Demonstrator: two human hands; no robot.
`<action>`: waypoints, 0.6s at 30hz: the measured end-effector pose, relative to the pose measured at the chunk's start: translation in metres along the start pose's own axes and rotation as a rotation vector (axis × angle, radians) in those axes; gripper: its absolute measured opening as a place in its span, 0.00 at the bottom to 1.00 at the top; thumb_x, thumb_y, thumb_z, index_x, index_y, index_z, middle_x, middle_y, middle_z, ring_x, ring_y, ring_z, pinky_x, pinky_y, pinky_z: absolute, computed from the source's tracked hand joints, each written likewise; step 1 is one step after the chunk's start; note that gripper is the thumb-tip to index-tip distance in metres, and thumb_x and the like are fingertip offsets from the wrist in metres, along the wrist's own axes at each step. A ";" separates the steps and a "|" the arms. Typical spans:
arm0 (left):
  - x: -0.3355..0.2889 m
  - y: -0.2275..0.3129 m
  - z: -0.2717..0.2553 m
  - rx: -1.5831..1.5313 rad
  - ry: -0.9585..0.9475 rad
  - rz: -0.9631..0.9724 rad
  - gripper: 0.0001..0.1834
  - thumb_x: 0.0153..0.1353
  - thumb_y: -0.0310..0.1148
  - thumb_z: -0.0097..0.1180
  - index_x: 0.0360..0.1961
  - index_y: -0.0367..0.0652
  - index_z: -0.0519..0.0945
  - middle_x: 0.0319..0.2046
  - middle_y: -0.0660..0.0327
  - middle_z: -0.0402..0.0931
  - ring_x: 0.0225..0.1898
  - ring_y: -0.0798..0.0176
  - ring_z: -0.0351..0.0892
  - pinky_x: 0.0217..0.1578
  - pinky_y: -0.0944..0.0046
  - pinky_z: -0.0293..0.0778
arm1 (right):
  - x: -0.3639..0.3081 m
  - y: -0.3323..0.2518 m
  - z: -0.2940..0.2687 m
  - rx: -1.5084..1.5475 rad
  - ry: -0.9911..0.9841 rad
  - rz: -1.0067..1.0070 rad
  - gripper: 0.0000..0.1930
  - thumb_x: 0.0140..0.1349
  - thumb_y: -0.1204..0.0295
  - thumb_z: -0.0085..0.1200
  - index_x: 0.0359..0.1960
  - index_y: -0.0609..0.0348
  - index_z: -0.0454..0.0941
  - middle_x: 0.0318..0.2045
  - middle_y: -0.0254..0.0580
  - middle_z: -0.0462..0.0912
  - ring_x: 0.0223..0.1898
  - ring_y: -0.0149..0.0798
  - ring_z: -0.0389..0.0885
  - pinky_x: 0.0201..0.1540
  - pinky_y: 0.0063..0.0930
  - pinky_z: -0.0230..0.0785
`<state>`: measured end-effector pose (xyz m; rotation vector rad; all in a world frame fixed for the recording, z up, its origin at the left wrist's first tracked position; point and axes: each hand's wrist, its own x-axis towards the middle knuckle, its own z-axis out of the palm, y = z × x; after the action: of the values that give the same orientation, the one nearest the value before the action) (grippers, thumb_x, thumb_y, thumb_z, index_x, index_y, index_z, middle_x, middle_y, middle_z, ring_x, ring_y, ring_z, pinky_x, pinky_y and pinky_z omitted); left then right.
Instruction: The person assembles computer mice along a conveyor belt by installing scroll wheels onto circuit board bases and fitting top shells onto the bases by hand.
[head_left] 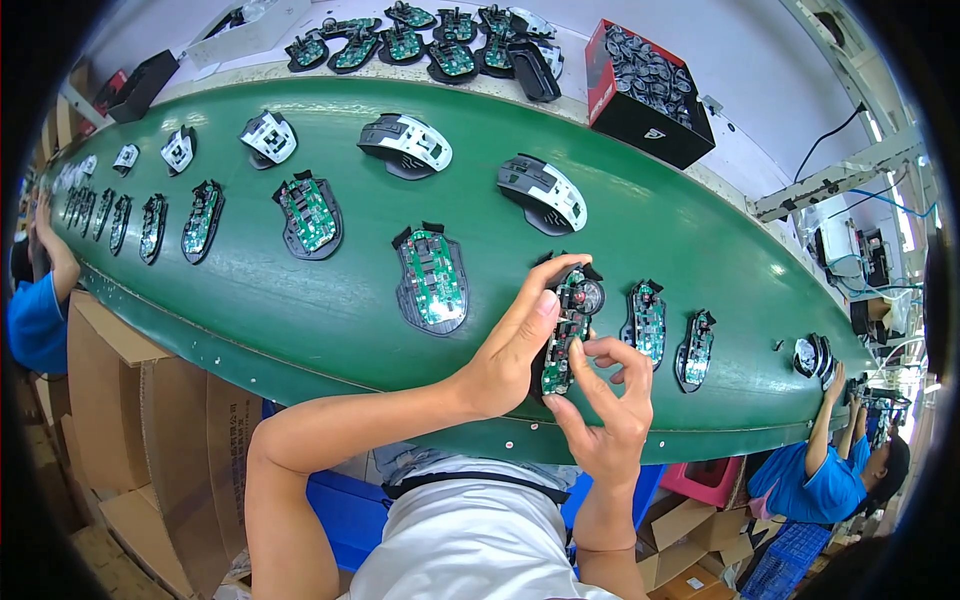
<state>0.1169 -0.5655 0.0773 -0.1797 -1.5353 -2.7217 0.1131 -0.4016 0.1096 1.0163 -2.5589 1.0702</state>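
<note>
Over the near edge of the green conveyor belt (400,355), my left hand (500,355) grips an open computer mouse base (556,372). It is black, with a green circuit board and a round wheel-like part at its far end. My left thumb lies along its side, the other fingers behind it. My right hand (612,405) is closed at the near end, with a fingertip on the board and the thumb at the lower edge. Another mouse base (433,280) lies left of my hands, and two more, including this one (646,325), lie to the right.
Mouse top shells (545,192) and further bases (310,215) run leftward along the belt. Behind it stand a black-and-red box (650,95) of small dark parts and a cluster of boards (402,43). Co-workers (815,475) sit at both ends; cardboard boxes (165,420) stand at left.
</note>
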 end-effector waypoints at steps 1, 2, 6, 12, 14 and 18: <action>-0.001 0.001 0.000 -0.013 -0.009 -0.012 0.31 0.77 0.51 0.29 0.72 0.41 0.52 0.59 0.51 0.68 0.56 0.63 0.73 0.60 0.61 0.68 | -0.001 -0.001 0.001 0.000 0.010 0.001 0.28 0.43 0.68 0.74 0.51 0.57 0.84 0.44 0.40 0.79 0.40 0.42 0.72 0.44 0.36 0.67; -0.001 0.001 -0.001 -0.025 -0.017 -0.024 0.31 0.78 0.50 0.29 0.72 0.40 0.52 0.59 0.51 0.68 0.56 0.63 0.73 0.60 0.61 0.68 | -0.001 -0.002 0.002 0.001 0.020 0.002 0.28 0.43 0.69 0.74 0.51 0.57 0.84 0.44 0.41 0.80 0.40 0.42 0.72 0.44 0.36 0.67; -0.001 0.001 -0.002 -0.027 -0.018 -0.024 0.31 0.78 0.50 0.29 0.72 0.40 0.52 0.59 0.51 0.68 0.56 0.62 0.73 0.60 0.61 0.68 | -0.002 -0.005 0.004 -0.001 0.026 0.028 0.28 0.43 0.68 0.74 0.51 0.57 0.84 0.44 0.41 0.79 0.41 0.43 0.72 0.44 0.36 0.67; -0.001 -0.003 -0.008 -0.016 -0.009 -0.016 0.31 0.78 0.49 0.29 0.72 0.39 0.52 0.59 0.50 0.69 0.57 0.61 0.73 0.60 0.60 0.68 | -0.001 -0.007 0.007 -0.035 0.041 0.003 0.27 0.44 0.68 0.74 0.51 0.57 0.84 0.45 0.42 0.79 0.46 0.46 0.74 0.43 0.38 0.68; 0.000 -0.005 -0.010 0.018 0.023 -0.016 0.30 0.78 0.49 0.29 0.71 0.39 0.53 0.58 0.50 0.70 0.57 0.61 0.73 0.60 0.60 0.68 | -0.001 -0.008 0.011 -0.010 0.055 0.024 0.27 0.44 0.68 0.74 0.50 0.57 0.84 0.46 0.43 0.79 0.47 0.48 0.74 0.44 0.40 0.69; 0.000 -0.006 -0.010 -0.015 0.057 -0.043 0.31 0.78 0.49 0.28 0.71 0.39 0.54 0.57 0.49 0.70 0.57 0.60 0.73 0.60 0.60 0.69 | -0.001 -0.010 0.016 0.021 0.048 0.074 0.27 0.44 0.68 0.74 0.50 0.58 0.84 0.47 0.44 0.79 0.47 0.49 0.75 0.45 0.40 0.69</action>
<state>0.1157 -0.5707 0.0673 -0.0687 -1.5221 -2.7458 0.1219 -0.4167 0.1033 0.8961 -2.5709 1.1275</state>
